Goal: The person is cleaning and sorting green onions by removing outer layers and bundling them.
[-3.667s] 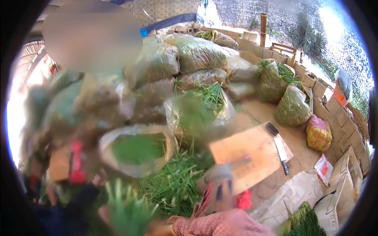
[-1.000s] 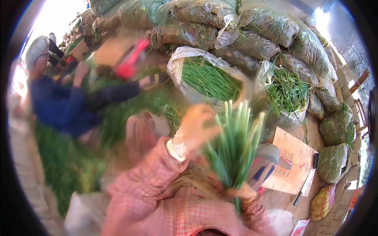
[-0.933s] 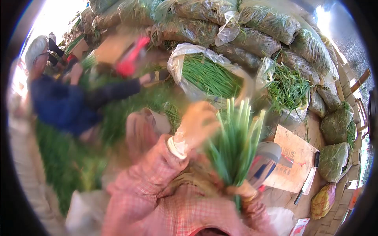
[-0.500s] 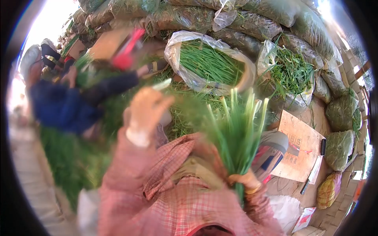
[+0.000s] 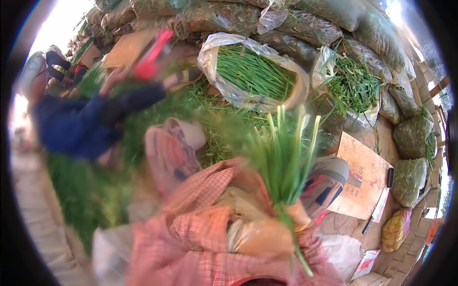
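A bunch of long green stalks (image 5: 284,167), pale cut ends up, stands in front of my lap. My right hand (image 5: 298,217) is wrapped round its lower part. One stalk (image 5: 296,245) hangs down past the hand at a slant. My left hand (image 5: 265,237), smeared by motion, is across my lap just left of the bunch's lower end; its fingers cannot be made out. Below it is my pink checked sleeve and clothing.
A plastic bag of green stalks (image 5: 257,71) lies open ahead, beside a bag of loose greens (image 5: 353,86). On the right are a cardboard sheet (image 5: 358,176) and a knife (image 5: 377,212). A person in blue (image 5: 76,124) works at left. Filled sacks (image 5: 224,19) are stacked behind.
My left hand has swung down and right from the upper left, where it held a pale-ended piece, to beside the bunch. The right hand still grips the bunch, which has tilted slightly.
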The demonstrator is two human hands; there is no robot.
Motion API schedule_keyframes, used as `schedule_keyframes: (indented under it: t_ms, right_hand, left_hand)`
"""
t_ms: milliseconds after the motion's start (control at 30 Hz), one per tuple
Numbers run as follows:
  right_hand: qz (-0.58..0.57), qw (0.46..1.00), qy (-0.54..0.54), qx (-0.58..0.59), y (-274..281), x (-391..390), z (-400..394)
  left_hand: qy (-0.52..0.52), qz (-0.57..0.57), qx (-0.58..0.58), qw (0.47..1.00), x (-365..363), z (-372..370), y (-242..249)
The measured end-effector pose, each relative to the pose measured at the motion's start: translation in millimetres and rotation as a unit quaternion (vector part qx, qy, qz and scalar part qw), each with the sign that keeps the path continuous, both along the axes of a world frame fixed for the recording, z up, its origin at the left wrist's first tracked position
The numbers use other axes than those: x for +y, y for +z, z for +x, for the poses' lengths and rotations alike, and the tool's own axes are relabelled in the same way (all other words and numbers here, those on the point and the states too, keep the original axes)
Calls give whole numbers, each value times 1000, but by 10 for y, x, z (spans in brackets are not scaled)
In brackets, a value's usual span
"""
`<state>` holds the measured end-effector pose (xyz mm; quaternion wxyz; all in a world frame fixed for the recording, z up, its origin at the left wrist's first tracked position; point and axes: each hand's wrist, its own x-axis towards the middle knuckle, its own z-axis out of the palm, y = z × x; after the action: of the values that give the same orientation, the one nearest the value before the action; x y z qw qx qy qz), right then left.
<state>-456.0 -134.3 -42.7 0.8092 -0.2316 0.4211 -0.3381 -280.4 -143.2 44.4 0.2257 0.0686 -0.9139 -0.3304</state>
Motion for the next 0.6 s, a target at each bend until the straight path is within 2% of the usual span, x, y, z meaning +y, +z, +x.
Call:
schedule_keyframes:
  t_ms: [67, 100, 133, 200, 267, 300, 333, 367, 433, 500, 567, 600]
  right_hand:
    - [-32, 999, 13, 35, 236, -116, 41]
    - [-47, 997, 17, 52, 293, -127, 49]
    - [13, 1000, 13, 3, 237, -112, 0]
    - [-2, 999, 23, -22, 258, -93, -51]
    - [-33, 995, 43, -84, 350, -90, -57]
    - [-59, 993, 60, -79, 366, -90, -52]
    - [-85, 991, 78, -74, 373, -86, -50]
    - [-109, 986, 107, -71, 352, -78, -70]
    - [-160, 972, 161, -65, 308, -69, -110]
    - [-212, 958, 191, -40, 441, -46, -100]
    - [-269, 938, 216, 16, 433, -10, -131]
    - [-300, 929, 211, 44, 443, 10, -121]
  left_hand:
    - [9, 13, -42, 999, -47, 241, 358]
    - [66, -14, -88, 994, -109, 451, 610]
    - [152, -58, -145, 976, -166, 675, 898]
    - [362, -147, -247, 887, -241, 1072, 1335]
    - [519, -65, -194, 830, -449, 1341, 1360]
    - [540, 71, -48, 837, -642, 1414, 1066]
    - [537, 186, 120, 814, -834, 1486, 772]
    - [540, 109, 111, 827, -858, 1421, 730]
    - [493, 115, 139, 851, -955, 1201, 663]
    - [405, 201, 101, 886, -1032, 1067, 584]
    - [274, 339, 41, 899, -1118, 1031, 507]
    - [246, 249, -25, 937, -1167, 1047, 390]
